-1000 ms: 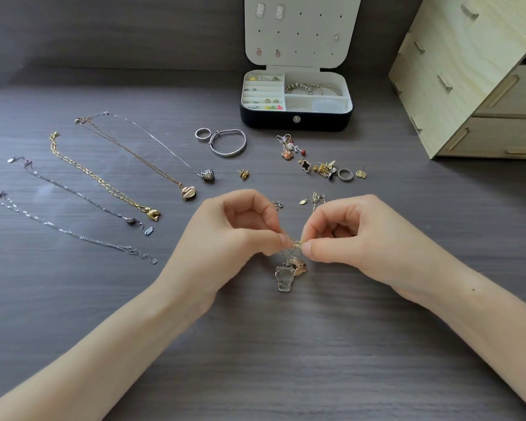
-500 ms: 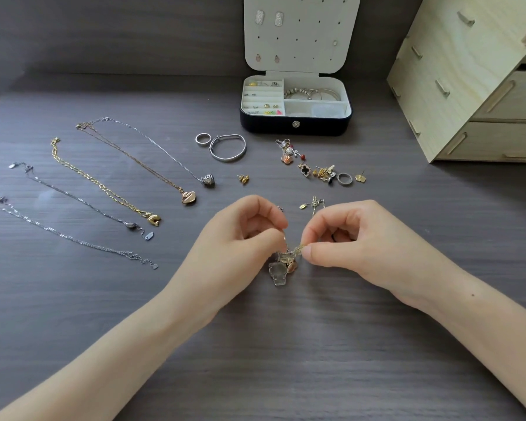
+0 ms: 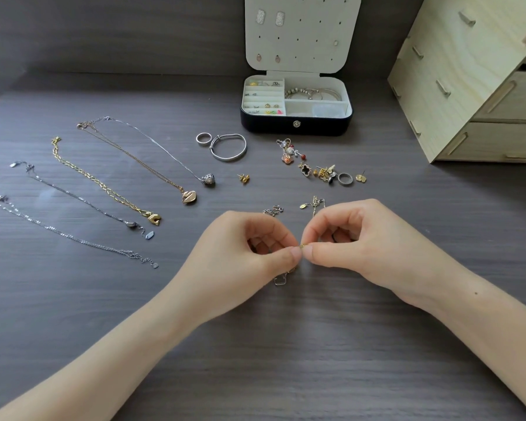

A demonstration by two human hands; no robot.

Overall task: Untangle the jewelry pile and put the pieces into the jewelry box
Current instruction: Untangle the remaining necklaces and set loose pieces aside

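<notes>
My left hand (image 3: 249,253) and my right hand (image 3: 356,241) meet thumb to thumb at the table's middle, both pinching a knot of thin tangled chains (image 3: 302,245). Chain ends trail out behind the hands (image 3: 315,203), and a clear pendant (image 3: 281,280) hangs below my left thumb, mostly hidden. The jewelry box (image 3: 296,124) stands open at the back, dark outside, white compartments holding rings, earrings and bracelets. A small pile of earrings and a ring (image 3: 322,170) lies in front of the box.
Several necklaces (image 3: 104,183) lie stretched out side by side on the left of the dark wood table. A silver bangle (image 3: 228,147) and ring (image 3: 203,138) sit left of the box. A pale wooden drawer unit (image 3: 474,77) fills the back right.
My hands have closed together until the thumbs touch. The hanging pendants, plain to see below the fingers before, are now mostly hidden behind my left thumb.
</notes>
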